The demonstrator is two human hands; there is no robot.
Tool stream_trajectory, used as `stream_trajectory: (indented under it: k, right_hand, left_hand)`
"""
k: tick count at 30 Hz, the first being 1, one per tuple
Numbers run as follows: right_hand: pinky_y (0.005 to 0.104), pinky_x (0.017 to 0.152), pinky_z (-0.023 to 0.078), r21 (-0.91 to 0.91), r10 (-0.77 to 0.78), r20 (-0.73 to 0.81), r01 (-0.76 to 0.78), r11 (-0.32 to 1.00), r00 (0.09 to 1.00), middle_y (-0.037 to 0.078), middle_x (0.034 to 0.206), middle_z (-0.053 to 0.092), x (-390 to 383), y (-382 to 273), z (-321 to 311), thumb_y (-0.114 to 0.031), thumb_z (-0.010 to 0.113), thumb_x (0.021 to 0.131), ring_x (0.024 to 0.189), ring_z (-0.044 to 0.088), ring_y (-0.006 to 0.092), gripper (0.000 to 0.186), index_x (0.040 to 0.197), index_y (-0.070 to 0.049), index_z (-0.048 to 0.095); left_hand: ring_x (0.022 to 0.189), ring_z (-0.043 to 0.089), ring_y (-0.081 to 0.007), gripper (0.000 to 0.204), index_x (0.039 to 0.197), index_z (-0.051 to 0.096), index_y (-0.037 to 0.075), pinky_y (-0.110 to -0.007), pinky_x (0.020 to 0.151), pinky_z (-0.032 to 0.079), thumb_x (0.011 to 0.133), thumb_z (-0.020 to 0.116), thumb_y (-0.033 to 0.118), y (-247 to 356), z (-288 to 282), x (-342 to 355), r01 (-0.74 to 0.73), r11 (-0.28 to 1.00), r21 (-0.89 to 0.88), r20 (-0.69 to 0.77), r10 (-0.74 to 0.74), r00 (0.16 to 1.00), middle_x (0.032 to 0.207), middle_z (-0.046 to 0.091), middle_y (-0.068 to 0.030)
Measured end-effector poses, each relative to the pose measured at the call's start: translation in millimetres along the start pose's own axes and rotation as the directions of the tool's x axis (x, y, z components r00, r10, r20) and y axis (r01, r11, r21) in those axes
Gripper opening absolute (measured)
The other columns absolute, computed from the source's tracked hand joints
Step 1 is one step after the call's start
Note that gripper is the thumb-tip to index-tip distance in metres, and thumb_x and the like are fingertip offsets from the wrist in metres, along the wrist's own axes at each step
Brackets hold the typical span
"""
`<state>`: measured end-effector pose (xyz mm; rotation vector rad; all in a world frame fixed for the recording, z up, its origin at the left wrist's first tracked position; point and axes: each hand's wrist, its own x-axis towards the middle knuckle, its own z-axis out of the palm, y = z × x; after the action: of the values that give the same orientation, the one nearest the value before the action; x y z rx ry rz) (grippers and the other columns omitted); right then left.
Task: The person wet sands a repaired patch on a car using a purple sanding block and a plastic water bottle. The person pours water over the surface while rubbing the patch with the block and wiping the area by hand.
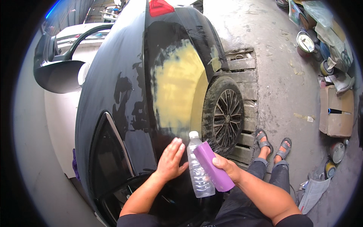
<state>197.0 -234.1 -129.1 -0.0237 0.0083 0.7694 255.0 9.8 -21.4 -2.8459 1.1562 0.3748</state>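
I see yellow filler reaching the panel's wheel-arch edge, still unpainted, right hand gripping purple block and bottle, left fingers straight, empty

The single head view looks steeply down from the wearer's head through a wide fisheye lens, its dark round rim bending straight edges. The left hand and right hand are close below it at the near side, the dark car runs away to the far side, and the floor spreads right.
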Motion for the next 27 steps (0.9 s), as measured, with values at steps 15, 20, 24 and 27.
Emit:
stream_trajectory:
  k: [15, 20, 24, 27]
  right_hand:
    - [0.0382, 0.103, 0.047, -0.532, -0.244, -0.064, 0.174, 0.829, 0.968, 0.015, 0.126, 0.055, 94, -36, 27, -0.061, 0.071, 0.078, 0.118, 0.056, 0.0235, 0.103, 0.152, 0.002, 0.035]
    - [0.0424, 0.101, 0.047, -0.982, -0.662, -0.186, -0.163, 0.097, 0.726, 0.023, 0.125, 0.052, 144, 2, 0, -0.051, 0.070, 0.089, 0.116, 0.057, 0.0367, 0.086, 0.152, -0.002, 0.038]
    - [0.0473, 0.094, 0.050, -0.964, -0.808, 0.106, -0.140, -0.227, 0.579, 0.021, 0.121, 0.054, 183, 35, -2, -0.048, 0.072, 0.089, 0.109, 0.057, 0.0398, 0.072, 0.143, -0.007, 0.050]
    - [0.0487, 0.093, 0.050, -0.958, -0.848, 0.152, -0.134, -0.252, 0.508, 0.022, 0.121, 0.053, 196, 47, 3, -0.046, 0.072, 0.090, 0.108, 0.054, 0.0403, 0.066, 0.142, -0.010, 0.053]
  left_hand:
    - [0.129, 0.053, -0.0304, 0.086, 0.142, 0.044, 0.000, -0.047, 0.112, 0.040, 0.078, 0.084, 0.040, -97, -88, 2, 0.060, 0.743, -0.666, -0.334, -0.370, 0.867, 0.137, 0.054, -0.0171]
    - [0.129, 0.054, -0.0318, 0.085, 0.147, 0.040, 0.006, -0.050, 0.114, 0.039, 0.087, 0.069, 0.058, -191, -106, 10, -0.278, 0.643, -0.713, -0.614, -0.381, 0.691, 0.138, 0.053, -0.0148]
    - [0.121, 0.058, -0.0269, 0.089, 0.142, 0.043, 0.004, -0.044, 0.107, 0.045, 0.085, 0.065, 0.069, -211, -96, 50, -0.281, 0.691, -0.667, -0.676, -0.402, 0.617, 0.129, 0.056, -0.0109]
    - [0.119, 0.058, -0.0253, 0.089, 0.140, 0.045, 0.003, -0.042, 0.105, 0.046, 0.086, 0.062, 0.071, -216, -85, 54, -0.227, 0.692, -0.685, -0.660, -0.456, 0.597, 0.127, 0.058, -0.0104]
